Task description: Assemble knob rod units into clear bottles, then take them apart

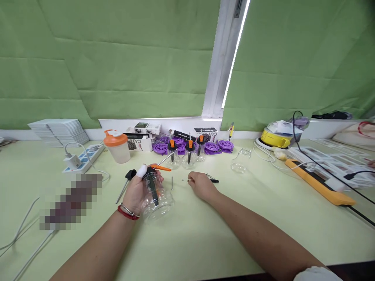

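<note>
My left hand (135,192) grips a clear plastic bottle (156,201) tilted on the table, with a black pump head and orange lever (161,168) at its top. A white finger cot covers my left thumb. My right hand (201,185) rests on the table to the right, fingers curled at a small part (189,180); whether it pinches it I cannot tell. A small screw (172,183) lies between the hands. A black brush-like piece (213,179) lies just behind my right hand.
Three assembled pump bottles (187,156) and purple discs (211,147) stand behind, with small boxes (143,128). An orange-lidded cup (117,146), power strip (83,158), black dropper tool (126,183), empty clear bottle (241,160), yellow appliance (275,137) and orange strip (320,183) lie around.
</note>
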Action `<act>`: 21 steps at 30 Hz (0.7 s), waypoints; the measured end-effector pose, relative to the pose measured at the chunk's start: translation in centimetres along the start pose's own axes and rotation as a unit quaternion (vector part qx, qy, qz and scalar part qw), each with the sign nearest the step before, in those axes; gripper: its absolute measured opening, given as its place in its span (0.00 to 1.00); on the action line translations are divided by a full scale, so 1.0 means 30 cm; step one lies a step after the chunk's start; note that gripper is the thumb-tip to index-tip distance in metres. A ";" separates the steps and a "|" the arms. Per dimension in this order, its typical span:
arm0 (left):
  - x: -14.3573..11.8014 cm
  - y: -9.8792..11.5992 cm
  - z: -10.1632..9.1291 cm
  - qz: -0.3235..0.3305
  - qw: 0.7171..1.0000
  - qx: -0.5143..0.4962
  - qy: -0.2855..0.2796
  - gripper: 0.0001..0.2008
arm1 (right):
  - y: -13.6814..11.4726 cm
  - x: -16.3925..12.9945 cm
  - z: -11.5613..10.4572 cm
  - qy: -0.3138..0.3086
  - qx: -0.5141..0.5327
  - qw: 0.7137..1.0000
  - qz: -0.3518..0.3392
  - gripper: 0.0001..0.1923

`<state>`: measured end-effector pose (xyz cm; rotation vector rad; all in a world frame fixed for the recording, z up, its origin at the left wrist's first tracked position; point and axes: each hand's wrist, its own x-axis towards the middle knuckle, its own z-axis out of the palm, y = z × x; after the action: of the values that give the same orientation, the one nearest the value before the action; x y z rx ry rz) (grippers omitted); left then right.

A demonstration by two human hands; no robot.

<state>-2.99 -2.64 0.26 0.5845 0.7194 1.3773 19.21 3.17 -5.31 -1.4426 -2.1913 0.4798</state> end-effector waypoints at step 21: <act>-0.032 -0.109 0.031 0.172 0.882 0.439 0.008 0.18 | -0.101 -0.221 -0.146 -0.131 0.401 0.906 0.029 0.28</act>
<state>-0.18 -3.93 -1.43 1.4730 1.3103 1.3263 21.60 -3.97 -1.37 -1.0087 -1.7642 1.4599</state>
